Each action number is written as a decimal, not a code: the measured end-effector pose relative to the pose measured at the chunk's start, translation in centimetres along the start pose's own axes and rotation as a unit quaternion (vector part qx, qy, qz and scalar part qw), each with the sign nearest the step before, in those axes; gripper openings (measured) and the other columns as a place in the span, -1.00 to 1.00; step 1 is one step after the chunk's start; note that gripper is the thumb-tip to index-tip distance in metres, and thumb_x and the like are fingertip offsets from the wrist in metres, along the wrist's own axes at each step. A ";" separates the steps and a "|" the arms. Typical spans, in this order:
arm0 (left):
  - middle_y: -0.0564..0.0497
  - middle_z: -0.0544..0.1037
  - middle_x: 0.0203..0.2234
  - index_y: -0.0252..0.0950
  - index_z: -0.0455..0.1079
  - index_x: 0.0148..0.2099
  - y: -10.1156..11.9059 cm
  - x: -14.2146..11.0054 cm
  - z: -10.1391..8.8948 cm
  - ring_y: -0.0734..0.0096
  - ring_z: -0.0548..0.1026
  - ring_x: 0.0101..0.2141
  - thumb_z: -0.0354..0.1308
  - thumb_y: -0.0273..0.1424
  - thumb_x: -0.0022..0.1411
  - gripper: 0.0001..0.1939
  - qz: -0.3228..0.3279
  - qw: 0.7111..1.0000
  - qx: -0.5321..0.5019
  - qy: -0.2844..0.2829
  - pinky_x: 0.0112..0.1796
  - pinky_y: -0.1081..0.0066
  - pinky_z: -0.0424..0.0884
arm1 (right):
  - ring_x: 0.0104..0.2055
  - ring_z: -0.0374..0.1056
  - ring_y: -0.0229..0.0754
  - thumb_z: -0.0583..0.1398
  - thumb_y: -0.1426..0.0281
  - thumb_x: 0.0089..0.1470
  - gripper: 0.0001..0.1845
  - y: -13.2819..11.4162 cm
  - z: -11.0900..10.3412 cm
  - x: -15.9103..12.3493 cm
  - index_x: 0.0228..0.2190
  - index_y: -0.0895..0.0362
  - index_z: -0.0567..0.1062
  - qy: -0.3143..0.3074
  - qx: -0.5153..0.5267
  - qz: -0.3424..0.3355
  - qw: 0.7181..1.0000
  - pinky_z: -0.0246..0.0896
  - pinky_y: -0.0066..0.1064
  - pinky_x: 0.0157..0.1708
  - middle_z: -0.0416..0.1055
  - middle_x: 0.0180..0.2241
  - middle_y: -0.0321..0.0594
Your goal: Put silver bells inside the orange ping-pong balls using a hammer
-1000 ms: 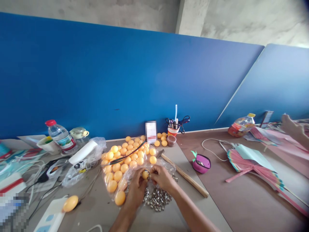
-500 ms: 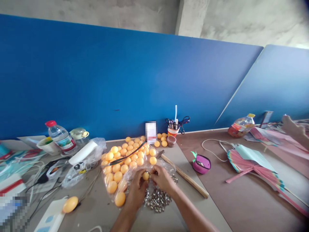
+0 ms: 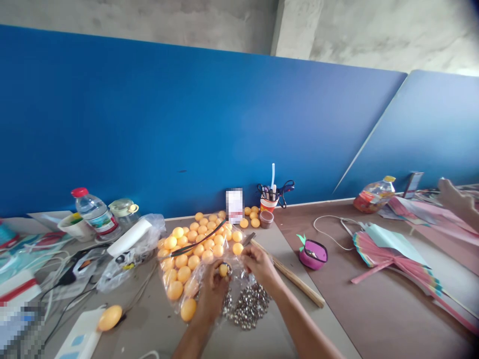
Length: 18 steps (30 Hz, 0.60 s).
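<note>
My left hand (image 3: 211, 291) is closed round one orange ball (image 3: 223, 269), held just above the table. My right hand (image 3: 258, 263) hovers a little to the right of that ball, fingers curled in a pinch; what they hold, if anything, is too small to make out. Below both hands lies a heap of small silver bells (image 3: 247, 308). Behind them a clear plastic bag (image 3: 194, 259) spills several orange balls, with a black strap lying across them.
A wooden stick (image 3: 288, 274) lies to the right of my hands. Further right are a purple pouch (image 3: 313, 253) and a pink paper fan (image 3: 389, 259). A water bottle (image 3: 93, 213), cup and cables crowd the left. Another person's hand (image 3: 454, 202) shows at far right.
My right hand has drawn up and to the right, away from the ball that my left hand keeps holding. The two hands were together at the ball before.
</note>
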<state>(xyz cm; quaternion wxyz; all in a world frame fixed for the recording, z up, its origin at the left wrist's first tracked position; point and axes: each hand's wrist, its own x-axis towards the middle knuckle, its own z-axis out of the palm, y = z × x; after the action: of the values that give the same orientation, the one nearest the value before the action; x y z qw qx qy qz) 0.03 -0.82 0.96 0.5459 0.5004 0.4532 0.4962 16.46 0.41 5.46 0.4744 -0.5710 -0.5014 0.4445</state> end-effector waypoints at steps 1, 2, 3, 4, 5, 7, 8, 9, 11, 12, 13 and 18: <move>-0.03 0.54 -0.31 -0.23 0.33 -0.02 0.0 0.1 0.0 0.25 0.53 -0.31 0.26 -0.24 0.04 -0.55 -0.011 1.000 -0.025 -0.003 -0.22 0.20 0.50 | -0.65 0.12 -0.34 0.13 0.31 -0.08 -0.87 -0.1 -0.5 0.2 -0.48 0.13 0.34 0.015 0.010 -0.004 1.000 0.02 -0.49 -0.59 0.20 -0.71 -0.46; -0.03 0.54 -0.30 -0.23 0.33 -0.03 0.0 0.1 0.0 0.26 0.53 -0.31 0.28 -0.23 0.02 -0.54 -0.020 0.999 -0.045 -0.004 -0.21 0.21 0.49 | -0.65 0.12 -0.35 0.15 0.27 -0.08 -0.83 -0.3 -1.0 0.4 -0.47 0.13 0.35 0.022 0.019 -0.008 1.000 0.02 -0.49 -0.58 0.20 -0.71 -0.46; -0.03 0.53 -0.29 -0.23 0.33 -0.04 0.0 0.2 0.0 0.27 0.53 -0.31 0.29 -0.23 0.01 -0.54 -0.023 0.998 -0.060 -0.001 -0.21 0.22 0.50 | -0.64 0.12 -0.35 0.16 0.24 -0.07 -0.79 -0.4 -1.5 0.5 -0.46 0.14 0.36 0.023 0.027 -0.011 0.999 0.02 -0.49 -0.57 0.20 -0.70 -0.46; -0.03 0.53 -0.28 -0.23 0.34 -0.05 0.0 0.2 -0.1 0.28 0.53 -0.31 0.30 -0.23 0.00 -0.54 -0.023 0.997 -0.070 0.001 -0.21 0.23 0.50 | -0.63 0.12 -0.35 0.17 0.23 -0.07 -0.77 -0.5 -1.9 0.6 -0.45 0.15 0.37 0.017 0.035 -0.014 0.999 0.03 -0.49 -0.56 0.20 -0.70 -0.45; -0.03 0.52 -0.28 -0.22 0.34 -0.05 0.0 0.3 -0.1 0.28 0.53 -0.30 0.31 -0.23 0.00 -0.54 -0.023 0.997 -0.076 0.000 -0.20 0.23 0.50 | -0.62 0.12 -0.35 0.18 0.22 -0.07 -0.76 -0.6 -2.2 0.6 -0.44 0.15 0.38 0.008 0.042 -0.016 0.999 0.04 -0.49 -0.55 0.21 -0.69 -0.45; -0.01 0.53 -0.28 -0.21 0.34 -0.05 0.0 0.3 -0.2 0.28 0.53 -0.30 0.30 -0.23 0.02 -0.56 -0.023 0.997 -0.074 -0.004 -0.19 0.22 0.49 | -0.61 0.11 -0.36 0.20 0.23 -0.07 -0.77 -0.9 -2.7 0.4 -0.45 0.16 0.38 -0.012 0.052 -0.018 0.998 0.03 -0.50 -0.55 0.21 -0.68 -0.45; -0.01 0.53 -0.28 -0.21 0.33 -0.05 0.1 0.2 -0.2 0.28 0.53 -0.30 0.29 -0.23 0.02 -0.56 -0.024 0.997 -0.069 -0.003 -0.18 0.22 0.49 | -0.61 0.10 -0.37 0.21 0.25 -0.09 -0.79 -1.1 -3.0 0.2 -0.46 0.15 0.39 -0.029 0.054 -0.016 0.998 0.02 -0.51 -0.55 0.21 -0.67 -0.45; -0.01 0.53 -0.27 -0.21 0.33 -0.04 0.2 0.2 -0.2 0.27 0.53 -0.29 0.29 -0.23 0.03 -0.56 -0.026 0.998 -0.060 0.000 -0.17 0.21 0.49 | -0.62 0.09 -0.38 0.22 0.28 -0.10 -0.81 -1.3 -3.3 0.0 -0.48 0.15 0.39 -0.058 0.053 -0.013 0.997 0.01 -0.52 -0.56 0.21 -0.67 -0.45; -0.03 0.54 -0.24 -0.21 0.32 -0.02 0.5 0.1 -0.2 0.23 0.54 -0.27 0.28 -0.22 0.02 -0.53 -0.035 0.998 -0.041 0.011 -0.17 0.20 0.49 | -0.63 0.10 -0.38 0.22 0.33 -0.12 -0.86 -1.9 -3.9 -0.6 -0.51 0.15 0.43 -0.169 0.036 0.009 0.985 0.00 -0.53 -0.58 0.26 -0.65 -0.42; -0.04 0.54 -0.22 -0.21 0.31 -0.01 0.7 0.1 -0.2 0.21 0.54 -0.26 0.29 -0.21 0.02 -0.52 -0.039 0.998 -0.035 0.017 -0.17 0.20 0.49 | -0.63 0.13 -0.38 0.22 0.35 -0.13 -0.88 -2.3 -4.1 -0.9 -0.51 0.16 0.46 -0.245 0.019 0.025 0.969 0.02 -0.53 -0.59 0.31 -0.63 -0.39; -0.06 0.53 -0.21 -0.22 0.31 0.00 0.8 0.1 -0.2 0.20 0.55 -0.26 0.29 -0.20 0.01 -0.50 -0.043 0.998 -0.032 0.025 -0.18 0.20 0.49 | -0.61 0.18 -0.36 0.22 0.36 -0.13 -0.87 -2.6 -4.3 -1.2 -0.48 0.16 0.51 -0.322 -0.008 0.043 0.946 0.06 -0.52 -0.57 0.38 -0.59 -0.35; -0.10 0.54 -0.17 -0.26 0.29 0.03 0.8 0.1 -0.3 0.22 0.56 -0.23 0.26 -0.21 0.04 -0.48 -0.050 0.998 -0.030 0.026 -0.16 0.20 0.49 | -0.43 0.38 -0.20 0.19 0.52 -0.16 -0.77 -3.3 -3.9 -1.9 -0.44 0.10 0.63 -0.358 -0.202 -0.015 0.911 0.21 -0.45 -0.41 0.55 -0.47 -0.27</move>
<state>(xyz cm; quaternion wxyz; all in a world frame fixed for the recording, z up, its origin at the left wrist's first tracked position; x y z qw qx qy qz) -0.32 -0.65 1.78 0.5723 0.4475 0.4767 0.4950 19.63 -1.71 9.44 0.1438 -0.4495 -0.7251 0.5015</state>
